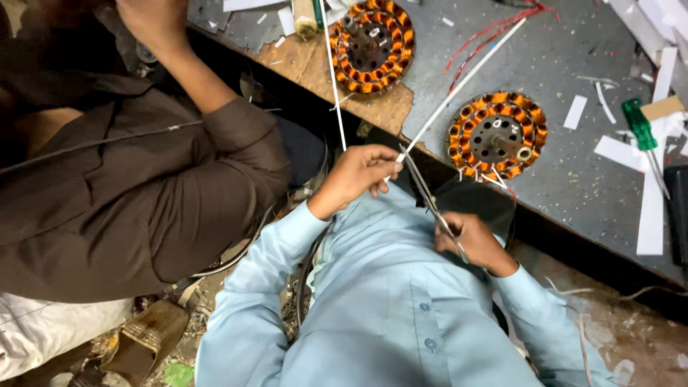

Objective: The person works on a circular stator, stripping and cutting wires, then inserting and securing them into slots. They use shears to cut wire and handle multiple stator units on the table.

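1. One grey worktop [559,64] fills the upper right of the view, its surface scuffed and strewn with white paper strips [651,208] and offcuts.
2. Beside the wearer, to the left, a co-worker in a brown sleeve [143,193] leans in, one arm raised toward the top edge; what that hand does cannot be told.
3. Two copper-wound stators lie on the worktop: the nearer stator [497,135] sits close to the front edge, and the farther stator [371,45] lies up and to the left of it, on a patch of bare brown wood.
4. Of the hands, the left hand [357,175] is below and left of the nearer stator, off the worktop's edge, its fingers pinched closed on the end of a thin white sleeve tube [459,86] that runs up and to the right across the worktop, passing just left of the nearer stator.
5. The right hand [476,244] is below the nearer stator, closed around the handles of slim scissors [428,197], whose blades point up and left to meet the white tube at the left hand's fingertips.
6. A green-handled screwdriver [640,125] lies to the right of the nearer stator, among the paper strips.
7. Red wires [494,32] trail above the nearer stator.
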